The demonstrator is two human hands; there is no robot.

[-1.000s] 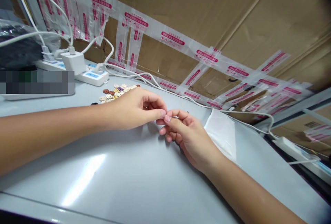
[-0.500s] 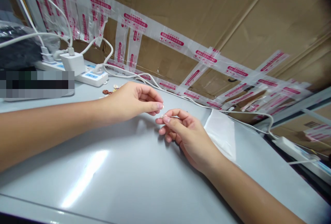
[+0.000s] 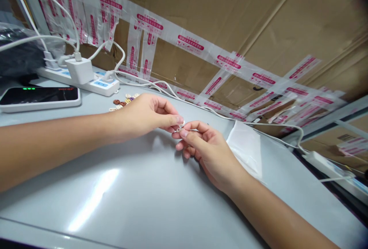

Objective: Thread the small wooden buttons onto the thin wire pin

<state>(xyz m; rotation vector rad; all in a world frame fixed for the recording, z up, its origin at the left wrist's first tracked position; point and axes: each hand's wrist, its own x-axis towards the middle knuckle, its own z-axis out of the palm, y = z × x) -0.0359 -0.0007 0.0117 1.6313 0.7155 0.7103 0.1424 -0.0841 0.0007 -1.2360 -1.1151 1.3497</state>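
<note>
Above the grey table (image 3: 138, 195), my left hand (image 3: 155, 114) pinches a small whitish piece (image 3: 183, 123) between thumb and index finger. My right hand (image 3: 207, 141) faces it from the right, thumb and index finger closed on another tiny pale piece (image 3: 179, 129). The two pieces are close together between the fingertips; whether they touch is too small to tell. Behind my left wrist lies a group of small brown, cream and yellow button-like pieces (image 3: 123, 103), partly hidden by that wrist.
A white power strip (image 3: 107, 84) with a plugged-in adapter (image 3: 79, 69) and cables stands at the back left, beside a black-topped device (image 3: 40, 97). A white plastic bag (image 3: 247, 153) lies right of my hands. Taped cardboard (image 3: 184, 65) rises behind the table.
My left hand has moved slightly down and right, bringing its small piece closer to the one in my right hand. My right hand has hardly moved.
</note>
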